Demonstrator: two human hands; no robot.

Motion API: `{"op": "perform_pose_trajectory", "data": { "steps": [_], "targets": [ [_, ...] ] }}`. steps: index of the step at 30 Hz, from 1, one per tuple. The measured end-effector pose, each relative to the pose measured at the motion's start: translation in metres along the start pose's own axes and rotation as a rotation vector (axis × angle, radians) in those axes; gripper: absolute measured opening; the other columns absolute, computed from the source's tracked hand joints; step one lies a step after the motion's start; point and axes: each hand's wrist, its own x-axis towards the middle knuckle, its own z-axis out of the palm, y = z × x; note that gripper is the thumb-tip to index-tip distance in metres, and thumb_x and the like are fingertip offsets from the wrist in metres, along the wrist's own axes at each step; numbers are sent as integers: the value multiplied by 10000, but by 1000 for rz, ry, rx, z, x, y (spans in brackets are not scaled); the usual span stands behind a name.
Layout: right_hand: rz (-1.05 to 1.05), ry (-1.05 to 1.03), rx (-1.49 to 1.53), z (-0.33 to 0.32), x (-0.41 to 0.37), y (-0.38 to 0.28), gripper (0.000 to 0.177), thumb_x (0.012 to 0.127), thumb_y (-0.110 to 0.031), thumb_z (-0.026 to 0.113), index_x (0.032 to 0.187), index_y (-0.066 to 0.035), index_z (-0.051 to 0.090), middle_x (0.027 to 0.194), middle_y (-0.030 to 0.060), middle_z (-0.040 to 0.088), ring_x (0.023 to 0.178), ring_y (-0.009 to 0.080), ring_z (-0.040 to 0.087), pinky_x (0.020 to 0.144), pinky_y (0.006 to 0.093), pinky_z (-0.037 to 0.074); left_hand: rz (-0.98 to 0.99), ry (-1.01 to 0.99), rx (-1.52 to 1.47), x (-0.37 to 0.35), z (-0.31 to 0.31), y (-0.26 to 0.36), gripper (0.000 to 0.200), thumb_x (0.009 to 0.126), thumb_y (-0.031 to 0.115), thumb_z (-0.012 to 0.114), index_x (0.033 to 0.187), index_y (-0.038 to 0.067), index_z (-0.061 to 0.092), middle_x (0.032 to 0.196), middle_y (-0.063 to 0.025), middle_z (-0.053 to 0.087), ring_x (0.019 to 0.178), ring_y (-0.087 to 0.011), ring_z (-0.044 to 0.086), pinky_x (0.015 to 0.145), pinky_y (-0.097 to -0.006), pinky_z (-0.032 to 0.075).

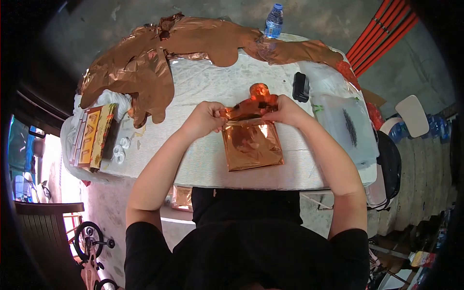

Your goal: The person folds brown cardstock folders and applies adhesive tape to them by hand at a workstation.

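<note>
In the head view, a folded copper foil balloon (253, 147) lies flat on the white-covered table (203, 164), its lower part a shiny square. A crumpled, rounded end sticks up beyond its far edge. My left hand (208, 117) pinches the left side of that far edge. On the right side, my right hand (289, 112) grips the same edge between thumb and fingers. More copper foil (203, 38) is spread flat along the back and left of the table, with rounded lobes.
A water bottle (274, 21) stands at the back edge. To the right are a black case (300, 87) and clear plastic bags (338, 128). At the left sit a patterned box (94, 135) and small white rolls (122, 147). Red poles (382, 31) lean beyond the table.
</note>
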Motion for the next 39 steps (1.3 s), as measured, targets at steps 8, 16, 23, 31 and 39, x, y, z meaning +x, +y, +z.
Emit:
{"op": "perform_pose_trajectory", "data": {
  "steps": [8,16,23,31,39],
  "targets": [
    [-52,122,-68,1,-20,-12,226,768,-27,744,974,20,665,784,44,671,677,87,602,614,244,492,278,104,258,-5,8,-10,79,816,-13,631,889,-39,615,656,-38,560,608,-94,500,576,-266,441],
    [183,-108,5,-16,-12,-8,135,769,-38,735,867,-5,648,673,26,613,523,82,545,432,237,412,138,59,314,-3,2,-9,87,847,15,633,928,-8,653,662,30,550,617,-37,454,557,-234,415],
    [287,-208,45,-21,-9,-8,148,752,-41,750,858,-4,653,679,37,628,538,87,583,429,215,426,134,51,246,-3,1,-10,81,851,9,630,925,6,663,665,47,536,603,-27,428,542,-212,387],
    [-124,-10,-344,-3,-18,16,230,756,-32,713,968,3,631,868,73,667,753,222,641,624,334,504,202,55,243,-16,6,-2,72,815,-38,637,878,-4,637,703,5,577,642,-66,520,569,-254,436],
    [-708,139,-1196,22,-51,-4,196,666,-164,648,814,-103,534,866,46,531,792,236,580,643,334,506,859,115,856,-36,11,8,224,640,2,683,852,40,621,913,-71,615,904,-276,607,742,-365,518]
  ]
}}
